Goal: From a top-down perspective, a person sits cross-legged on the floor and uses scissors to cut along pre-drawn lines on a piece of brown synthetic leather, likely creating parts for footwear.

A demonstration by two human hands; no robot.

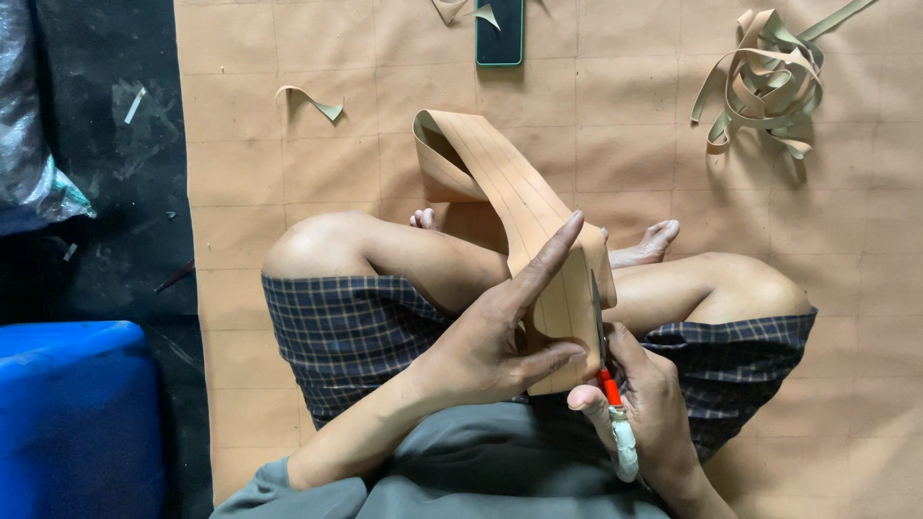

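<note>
Sitting cross-legged on a tan mat (673, 144) on the floor, we see in the head view our left hand (495, 336) pressed flat against a wide tan strip (524, 207) that curls up over our legs, fingers stretched, not clenched. Our right hand (654, 408) is clenched around scissors (606, 370) with a red grip, blade at the strip's edge. A pile of cut strips (764, 82) lies well apart, a phone (500, 34) beyond.
</note>
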